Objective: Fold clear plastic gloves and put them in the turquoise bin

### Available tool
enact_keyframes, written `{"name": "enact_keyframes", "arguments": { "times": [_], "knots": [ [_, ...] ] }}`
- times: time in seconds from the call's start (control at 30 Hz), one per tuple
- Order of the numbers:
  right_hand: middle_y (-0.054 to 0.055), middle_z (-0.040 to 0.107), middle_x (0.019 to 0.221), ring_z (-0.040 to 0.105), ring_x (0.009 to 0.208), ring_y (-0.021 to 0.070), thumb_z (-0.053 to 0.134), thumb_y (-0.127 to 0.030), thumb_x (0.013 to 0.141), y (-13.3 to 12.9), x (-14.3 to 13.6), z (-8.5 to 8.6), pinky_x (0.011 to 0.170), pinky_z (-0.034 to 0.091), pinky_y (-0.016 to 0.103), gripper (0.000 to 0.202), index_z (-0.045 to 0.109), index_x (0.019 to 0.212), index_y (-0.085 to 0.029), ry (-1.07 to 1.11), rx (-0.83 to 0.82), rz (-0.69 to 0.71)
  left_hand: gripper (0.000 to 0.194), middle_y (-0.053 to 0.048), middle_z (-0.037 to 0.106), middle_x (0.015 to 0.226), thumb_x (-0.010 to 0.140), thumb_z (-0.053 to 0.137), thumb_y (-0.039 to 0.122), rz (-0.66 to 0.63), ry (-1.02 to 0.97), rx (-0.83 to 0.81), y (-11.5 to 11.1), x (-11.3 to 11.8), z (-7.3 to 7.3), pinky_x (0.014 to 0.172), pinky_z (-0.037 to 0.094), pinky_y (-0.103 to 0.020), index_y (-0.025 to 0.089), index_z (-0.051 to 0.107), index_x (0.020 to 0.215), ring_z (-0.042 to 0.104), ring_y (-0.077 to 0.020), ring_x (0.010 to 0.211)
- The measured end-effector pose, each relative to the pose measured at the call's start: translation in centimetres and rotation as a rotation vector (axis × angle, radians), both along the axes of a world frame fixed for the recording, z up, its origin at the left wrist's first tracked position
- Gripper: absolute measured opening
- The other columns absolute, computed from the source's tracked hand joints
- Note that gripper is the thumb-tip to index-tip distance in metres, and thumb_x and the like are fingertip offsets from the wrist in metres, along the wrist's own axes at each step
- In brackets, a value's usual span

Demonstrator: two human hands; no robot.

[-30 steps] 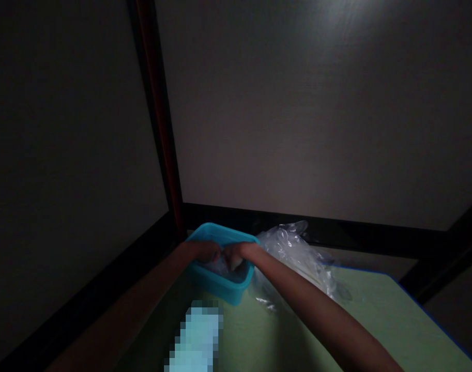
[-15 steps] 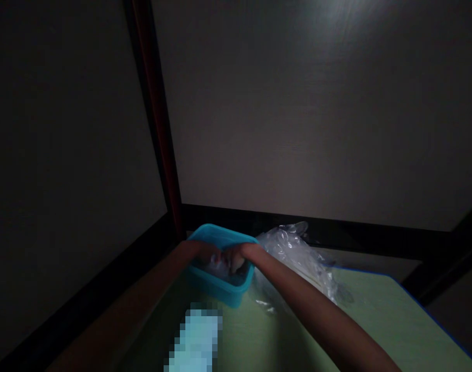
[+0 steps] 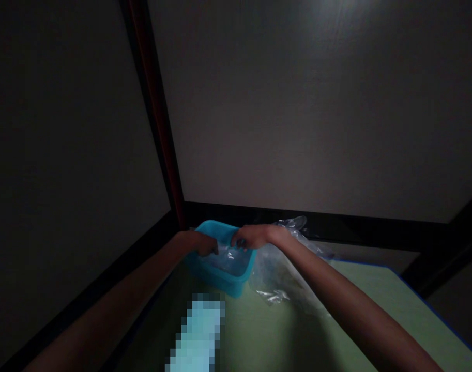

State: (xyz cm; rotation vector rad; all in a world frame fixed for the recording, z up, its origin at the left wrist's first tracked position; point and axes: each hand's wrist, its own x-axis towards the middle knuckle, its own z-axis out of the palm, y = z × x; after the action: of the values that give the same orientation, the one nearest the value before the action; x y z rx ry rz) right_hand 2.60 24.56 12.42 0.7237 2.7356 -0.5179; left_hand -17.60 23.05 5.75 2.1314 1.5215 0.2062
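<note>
A blue plastic basket (image 3: 220,281) stands at the far left of the green table, with clear plastic packets (image 3: 231,256) inside. Over its left side, my left hand (image 3: 204,244) reaches in, fingers bent down at the packets; what they hold, if anything, is hidden. My right hand (image 3: 251,236) is above the basket's right back rim, its fingers curled and slightly apart, with nothing visible between them. Right of the basket lies a crumpled clear plastic bag (image 3: 276,274), partly behind my right forearm.
The green table (image 3: 251,325) has a blue edge. A bright pixelated rectangle (image 3: 199,330) lies near its front. Behind the table, a grey wall (image 3: 317,129) has a black lower rail, and a dark red post (image 3: 154,103) marks the corner.
My right hand has risen out of the basket and moved right to its rim. My left hand has shifted slightly up and left, so the two are farther apart and more of the packets shows.
</note>
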Motion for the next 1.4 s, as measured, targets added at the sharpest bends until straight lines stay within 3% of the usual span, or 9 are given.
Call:
{"name": "enact_keyframes", "arguments": {
  "times": [0.13, 0.23, 0.37, 0.43, 0.5, 0.67, 0.9, 1.13, 1.4],
  "knots": [
    [0.006, 0.068, 0.100, 0.062, 0.092, 0.0172, 0.050, 0.003, 0.076, -1.6, 4.1, 1.8, 0.076, 0.045, 0.024, 0.034, 0.065, 0.100, -0.015, 0.182, 0.135, -0.059, 0.029, -0.008, 0.056, 0.115, 0.089, 0.055, 0.029, -0.026, 0.180, -0.086, -1.1, 0.2, 2.5, 0.078, 0.051, -0.040, 0.017, 0.053, 0.115, 0.059, -0.0216, 0.095],
    [0.007, 0.068, 0.097, 0.063, 0.085, 0.0160, 0.043, 0.001, 0.080, -2.5, 8.0, 2.0, 0.071, 0.043, 0.024, 0.033, 0.062, 0.102, -0.015, 0.287, 0.255, -0.190, 0.028, -0.007, 0.057, 0.113, 0.089, 0.055, 0.030, -0.015, 0.216, 0.001, -2.4, 1.0, 4.5, 0.078, 0.051, -0.040, 0.016, 0.054, 0.113, 0.059, -0.0218, 0.094],
    [0.012, 0.066, 0.085, 0.062, 0.076, 0.0205, 0.047, -0.012, 0.085, -3.5, 12.7, -0.2, 0.063, 0.042, 0.027, 0.016, 0.063, 0.088, -0.012, 0.265, 0.404, -0.461, 0.021, -0.009, 0.061, 0.110, 0.089, 0.046, 0.016, 0.076, 0.182, 0.303, -4.8, 3.1, 7.1, 0.090, 0.042, -0.043, 0.015, 0.062, 0.104, 0.055, -0.0263, 0.105],
    [0.013, 0.065, 0.092, 0.062, 0.082, 0.0238, 0.055, -0.018, 0.083, -4.2, 14.2, -2.0, 0.064, 0.043, 0.028, 0.012, 0.062, 0.090, -0.012, 0.228, 0.444, -0.558, 0.029, -0.009, 0.061, 0.111, 0.086, 0.040, 0.012, 0.109, 0.130, 0.468, -6.3, 4.7, 8.0, 0.094, 0.039, -0.041, 0.016, 0.063, 0.103, 0.053, -0.0268, 0.109],
    [0.014, 0.062, 0.103, 0.060, 0.092, 0.0265, 0.064, -0.027, 0.079, -5.2, 14.8, -3.7, 0.069, 0.044, 0.029, 0.022, 0.061, 0.096, -0.013, 0.191, 0.455, -0.611, 0.030, -0.008, 0.063, 0.108, 0.085, 0.037, 0.014, 0.114, 0.064, 0.594, -7.8, 6.5, 8.4, 0.092, 0.040, -0.038, 0.016, 0.063, 0.100, 0.055, -0.0249, 0.105],
    [0.011, 0.058, 0.109, 0.059, 0.096, 0.0223, 0.059, -0.031, 0.085, -7.0, 14.4, -6.1, 0.079, 0.048, 0.037, 0.027, 0.058, 0.105, -0.013, 0.098, 0.426, -0.704, 0.024, -0.006, 0.066, 0.092, 0.083, 0.038, 0.015, 0.070, -0.107, 0.741, -11.7, 11.0, 6.6, 0.084, 0.045, -0.033, 0.018, 0.062, 0.085, 0.060, -0.0210, 0.090],
    [0.008, 0.055, 0.115, 0.058, 0.096, 0.0208, 0.054, -0.030, 0.089, -6.4, 14.4, -6.1, 0.080, 0.050, 0.040, 0.030, 0.053, 0.115, -0.016, 0.112, 0.367, -0.798, 0.021, -0.006, 0.066, 0.084, 0.078, 0.044, 0.010, 0.012, -0.250, 0.642, -15.7, 15.2, 2.4, 0.078, 0.047, -0.031, 0.018, 0.062, 0.078, 0.062, -0.0201, 0.082],
    [0.008, 0.055, 0.115, 0.058, 0.097, 0.0209, 0.055, -0.030, 0.088, -6.7, 14.4, -6.2, 0.079, 0.050, 0.040, 0.030, 0.053, 0.115, -0.017, 0.246, 0.294, -0.870, 0.020, -0.005, 0.067, 0.080, 0.076, 0.047, 0.008, 0.031, -0.326, 0.478, -18.9, 17.4, -0.2, 0.074, 0.045, -0.028, 0.020, 0.064, 0.074, 0.062, -0.0204, 0.079],
    [0.008, 0.055, 0.115, 0.058, 0.096, 0.0210, 0.054, -0.030, 0.089, -6.3, 11.0, -5.3, 0.079, 0.050, 0.041, 0.030, 0.053, 0.116, -0.016, 0.627, 0.139, -0.843, 0.019, -0.007, 0.065, 0.073, 0.072, 0.048, 0.010, 0.114, -0.478, 0.359, -21.3, 18.1, -2.0, 0.072, 0.043, -0.030, 0.019, 0.064, 0.067, 0.060, -0.0225, 0.074]
  ]
}}
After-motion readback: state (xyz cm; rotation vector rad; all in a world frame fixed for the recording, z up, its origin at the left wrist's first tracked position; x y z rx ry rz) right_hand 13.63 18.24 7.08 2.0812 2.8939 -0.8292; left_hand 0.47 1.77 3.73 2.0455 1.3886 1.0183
